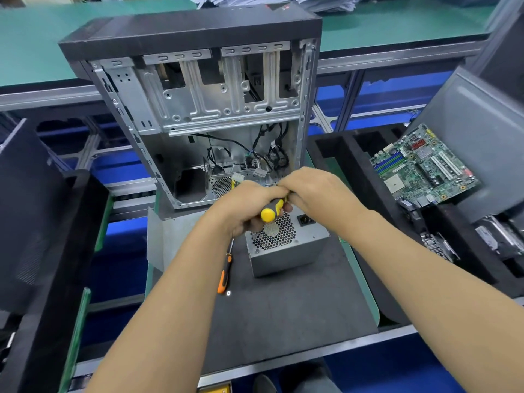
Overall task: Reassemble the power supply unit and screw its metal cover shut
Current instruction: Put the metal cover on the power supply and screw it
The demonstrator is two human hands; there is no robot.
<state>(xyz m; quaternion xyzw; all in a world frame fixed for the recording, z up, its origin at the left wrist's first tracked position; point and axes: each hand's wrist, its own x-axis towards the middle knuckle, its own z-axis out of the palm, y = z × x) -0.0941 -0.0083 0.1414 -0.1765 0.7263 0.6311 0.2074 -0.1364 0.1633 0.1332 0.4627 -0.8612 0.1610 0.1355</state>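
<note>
Driving a cover screw at frame centre.
Our left hand (249, 207) gripped the yellow-handled screwdriver (271, 211); our right hand (314, 191) clenched its shaft above the power supply unit (286, 245); next, seat the tip squarely.

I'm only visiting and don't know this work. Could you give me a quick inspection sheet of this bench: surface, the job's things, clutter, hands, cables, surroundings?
Surface: dark mat on a green-edged bench.
Job's things: grey power supply, fan grille facing up; yellow-handled screwdriver above it.
Clutter: orange-handled screwdriver lying left of the power supply, a small screw by its handle.
Hands: left hand grips the yellow-handled screwdriver; right hand curled at its far end, what it holds is hidden.
Cables: black wires hang inside the open computer case.
Surroundings: circuit board on a foam tray at right; paper stack behind.
</note>
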